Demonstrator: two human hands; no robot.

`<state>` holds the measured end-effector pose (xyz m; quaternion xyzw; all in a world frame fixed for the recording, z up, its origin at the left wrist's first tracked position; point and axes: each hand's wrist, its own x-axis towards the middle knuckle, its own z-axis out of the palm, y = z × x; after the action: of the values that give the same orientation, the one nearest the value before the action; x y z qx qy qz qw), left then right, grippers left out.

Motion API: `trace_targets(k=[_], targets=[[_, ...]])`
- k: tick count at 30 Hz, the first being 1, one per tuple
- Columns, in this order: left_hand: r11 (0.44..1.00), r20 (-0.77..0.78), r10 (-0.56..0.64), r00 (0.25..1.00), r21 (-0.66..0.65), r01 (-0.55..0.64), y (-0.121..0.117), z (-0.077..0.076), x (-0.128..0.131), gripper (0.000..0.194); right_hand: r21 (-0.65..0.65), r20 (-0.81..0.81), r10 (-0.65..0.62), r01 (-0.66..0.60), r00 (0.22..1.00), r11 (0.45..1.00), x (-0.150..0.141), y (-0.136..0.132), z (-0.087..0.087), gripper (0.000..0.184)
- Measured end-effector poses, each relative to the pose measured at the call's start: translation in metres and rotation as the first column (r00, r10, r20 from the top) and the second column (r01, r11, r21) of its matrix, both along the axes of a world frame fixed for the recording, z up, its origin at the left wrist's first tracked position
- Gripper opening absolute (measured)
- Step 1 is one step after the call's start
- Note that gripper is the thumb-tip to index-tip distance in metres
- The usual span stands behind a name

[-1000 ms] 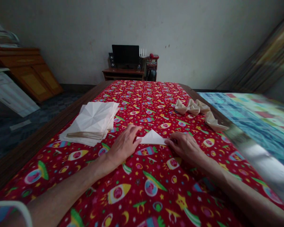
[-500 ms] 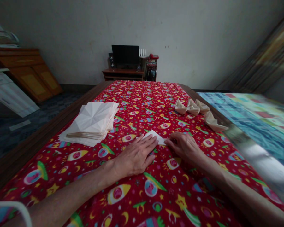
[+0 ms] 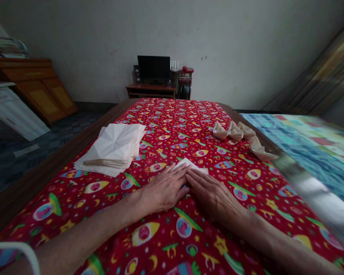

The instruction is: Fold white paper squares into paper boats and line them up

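A small folded sheet of white paper [image 3: 186, 162] lies on the red patterned tablecloth [image 3: 160, 244], its pointed corner facing away from me. My left hand [image 3: 167, 187] rests flat on its left part, fingers stretched out. Beside it, my right hand [image 3: 210, 191] lies flat across the paper's right part, with its fingertips touching my left fingers. Most of the near side of the paper is hidden under both hands. To the left sits a stack of creased white paper sheets [image 3: 117, 143]. Several folded paper shapes [image 3: 235, 131] with raised points stand at the right.
A dark wooden table edge [image 3: 54, 168] runs along the left. Beyond the table are a monitor [image 3: 154, 67] and a red telephone [image 3: 188, 70]. A bed with a patterned cover [image 3: 309, 145] is at the right. A white curved cord or tube [image 3: 25, 248] shows at lower left.
My right hand has gone from pinching the paper's right corner to lying flat on it, moving left against my left hand. A right-hand flap of paper now shows beyond its fingers.
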<state>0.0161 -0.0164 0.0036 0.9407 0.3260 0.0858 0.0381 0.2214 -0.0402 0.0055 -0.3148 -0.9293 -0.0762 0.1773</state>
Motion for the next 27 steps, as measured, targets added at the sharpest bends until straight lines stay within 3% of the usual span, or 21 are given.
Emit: trace_targets(k=[5,15,22,27], targets=[[1.000,-0.061,0.010,0.998,-0.002,-0.011,0.002,0.003,-0.011,0.048,-0.080,0.019,-0.086,0.088,0.996,0.993,0.010,-0.001,-0.003,0.044],[0.995,-0.040,0.096,0.995,-0.019,-0.097,0.005,0.009,-0.042,0.039,0.009,-0.049,-0.092,0.093,0.995,0.996,0.019,0.003,-0.004,0.027],[0.991,0.238,0.133,0.962,-0.035,-0.128,0.026,0.006,-0.053,0.030,-0.060,0.089,-0.171,0.176,0.981,0.983,-0.001,0.023,0.010,0.014],[0.979,0.323,0.188,0.927,0.016,-0.204,0.029,-0.004,-0.053,0.033,-0.071,0.122,-0.128,0.137,0.984,0.988,-0.017,0.037,0.012,0.016]])
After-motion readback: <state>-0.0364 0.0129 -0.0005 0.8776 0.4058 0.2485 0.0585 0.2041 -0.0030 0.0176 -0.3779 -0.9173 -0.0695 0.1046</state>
